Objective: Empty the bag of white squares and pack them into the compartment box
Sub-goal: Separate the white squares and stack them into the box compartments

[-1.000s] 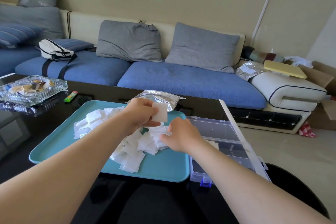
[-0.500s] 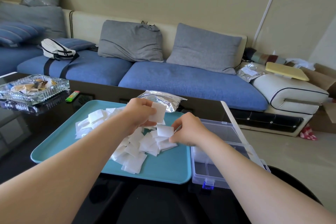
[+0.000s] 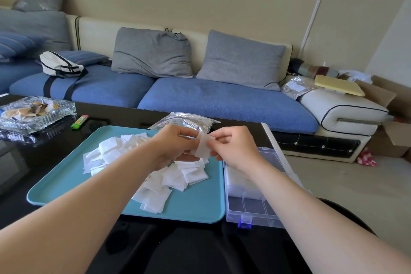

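A: Ok, hands are up over the tray. What've we got?
B: Left grip [image 3: 171,145] and right grip [image 3: 233,148] are both clamped on one white square [image 3: 202,147]. Fingers pinch it from either side, in the air above the teal tray [image 3: 200,204]. Could be more than one piece stacked, can't tell.
A: Rest of the squares?
B: Loose pile of white squares [image 3: 175,179] lies across the tray, middle to far left, partly hidden by the left forearm.
A: And the bag?
B: Silver foil bag [image 3: 184,120] lies flat at the tray's far edge, just behind the hands.
A: Box?
B: Clear compartment box [image 3: 251,211] sits just beside the tray on the right, lid open along its right side. A white stack [image 3: 239,184] sits in a middle compartment, partly under the right wrist. Blue latch at the front.
A: Anything else on the counter [image 3: 124,118]?
B: Glass ashtray [image 3: 33,113] far left, green lighter [image 3: 79,122] just beside it. Blue sofa [image 3: 222,100] behind, w/ grey cushions.
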Demonstrator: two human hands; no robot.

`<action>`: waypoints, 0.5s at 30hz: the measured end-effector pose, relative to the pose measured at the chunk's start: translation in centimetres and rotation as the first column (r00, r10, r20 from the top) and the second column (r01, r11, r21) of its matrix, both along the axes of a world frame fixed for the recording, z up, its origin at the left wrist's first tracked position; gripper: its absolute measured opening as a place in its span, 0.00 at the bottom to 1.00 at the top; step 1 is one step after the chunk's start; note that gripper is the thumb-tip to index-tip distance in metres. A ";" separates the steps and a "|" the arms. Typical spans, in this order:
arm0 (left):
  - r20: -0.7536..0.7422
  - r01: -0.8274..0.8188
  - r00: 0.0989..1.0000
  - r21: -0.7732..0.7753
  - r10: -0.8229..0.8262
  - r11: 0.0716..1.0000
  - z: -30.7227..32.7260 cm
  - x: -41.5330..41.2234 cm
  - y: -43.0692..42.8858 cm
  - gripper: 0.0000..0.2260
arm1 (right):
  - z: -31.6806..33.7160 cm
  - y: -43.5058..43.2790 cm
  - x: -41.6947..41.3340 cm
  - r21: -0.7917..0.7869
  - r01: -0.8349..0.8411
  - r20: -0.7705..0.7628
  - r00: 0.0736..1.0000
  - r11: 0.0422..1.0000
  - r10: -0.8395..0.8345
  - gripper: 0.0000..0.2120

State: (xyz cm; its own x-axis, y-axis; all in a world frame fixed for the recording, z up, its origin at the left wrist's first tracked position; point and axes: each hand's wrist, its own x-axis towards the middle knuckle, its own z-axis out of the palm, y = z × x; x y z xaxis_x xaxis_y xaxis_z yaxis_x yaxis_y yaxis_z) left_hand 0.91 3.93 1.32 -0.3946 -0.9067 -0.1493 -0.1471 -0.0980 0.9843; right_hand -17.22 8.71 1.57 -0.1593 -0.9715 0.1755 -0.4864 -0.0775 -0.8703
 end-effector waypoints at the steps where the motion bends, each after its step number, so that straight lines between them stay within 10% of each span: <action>1: -0.026 0.006 1.000 0.013 -0.006 1.000 0.0 -0.1 0.0 0.09 | 0.1 0.1 0.0 -0.018 0.002 -0.001 1.000 1.000 -0.002 0.02; 15: -0.045 -0.027 0.999 0.040 0.029 0.999 0.2 -0.3 0.0 0.08 | -1.2 -1.0 0.1 -0.215 0.030 -0.206 0.976 0.976 -0.076 0.08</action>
State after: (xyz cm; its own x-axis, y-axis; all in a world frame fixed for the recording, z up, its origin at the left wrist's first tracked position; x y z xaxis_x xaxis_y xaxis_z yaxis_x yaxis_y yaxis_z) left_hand 0.64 3.96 1.53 -0.3763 -0.9112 -0.1678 -0.0992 -0.1404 0.9851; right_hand -17.16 7.74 0.35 -0.1465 -0.9008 0.4089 -0.6663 -0.2156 -0.7139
